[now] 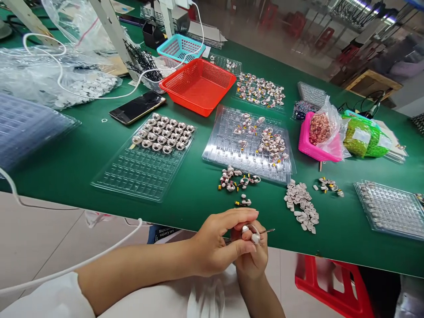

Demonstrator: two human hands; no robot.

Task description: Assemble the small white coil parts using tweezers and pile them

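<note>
Close to the table's front edge, my left hand and my right hand meet around a small white clip-on earphone with a curved band. My left thumb presses near its rounded end, and my right fingers close on it from behind and below. The tip of a thin metal tool pokes out to the right of the fingers; its grip is hidden. Just beyond lie a loose earphone part with a yellow tab and a pile of similar parts. Flat whitish-grey pieces lie to the right.
A tray of silvery-white shells sits left of a stack of clear trays. Behind are a phone, a red basket and a blue basket. At right are a pink basket and another filled tray.
</note>
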